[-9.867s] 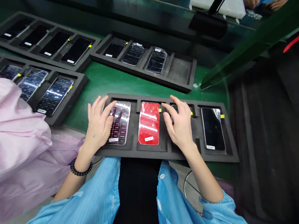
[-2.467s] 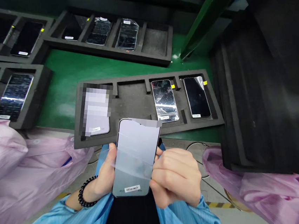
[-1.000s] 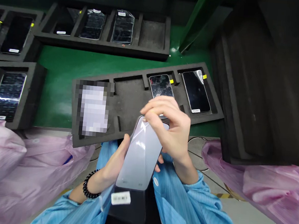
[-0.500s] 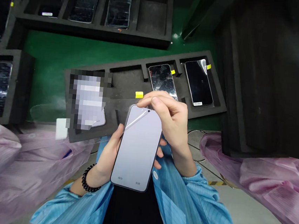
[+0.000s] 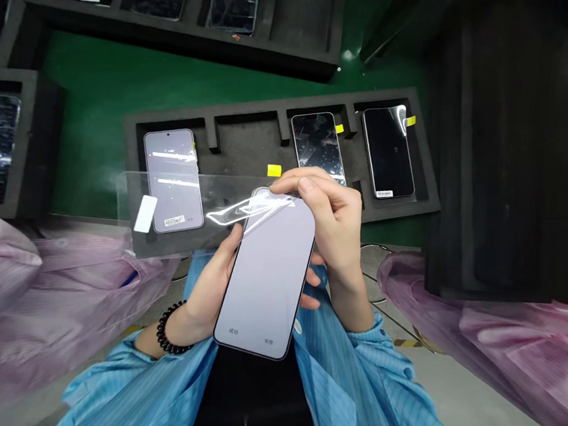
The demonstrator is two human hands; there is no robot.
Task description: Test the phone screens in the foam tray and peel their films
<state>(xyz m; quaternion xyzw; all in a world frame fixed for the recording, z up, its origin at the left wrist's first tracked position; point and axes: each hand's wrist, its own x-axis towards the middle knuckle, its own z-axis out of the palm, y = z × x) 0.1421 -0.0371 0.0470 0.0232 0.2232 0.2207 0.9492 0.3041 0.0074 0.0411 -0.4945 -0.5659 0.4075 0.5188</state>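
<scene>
My left hand [image 5: 208, 293] is wrapped round a smartphone [image 5: 264, 281] from beneath, its fingertips showing past the right edge. The phone's lit pale screen has small characters at the bottom. At its top edge, my right hand [image 5: 334, 218] pinches a clear plastic film [image 5: 225, 200]. That film stretches left from the phone's top, partly lying over the screen corner, with a glare streak on it. A white label [image 5: 146, 214] shows at its far left end and a yellow tab [image 5: 274, 170] near its upper edge.
Beyond my hands lies a black foam tray [image 5: 245, 142]. It holds a lit phone [image 5: 173, 179] and two dark-screened phones [image 5: 319, 143]. Another foam tray [image 5: 181, 32] with wrapped phones stands farther back. Pink sleeves [image 5: 516, 356] of people flank me, and dark stacked foam [image 5: 500, 160] rises at right.
The film's free left end has risen and swung over the lit phone in the tray, and its white label has moved right and up. Both hands keep nearly the same grip.
</scene>
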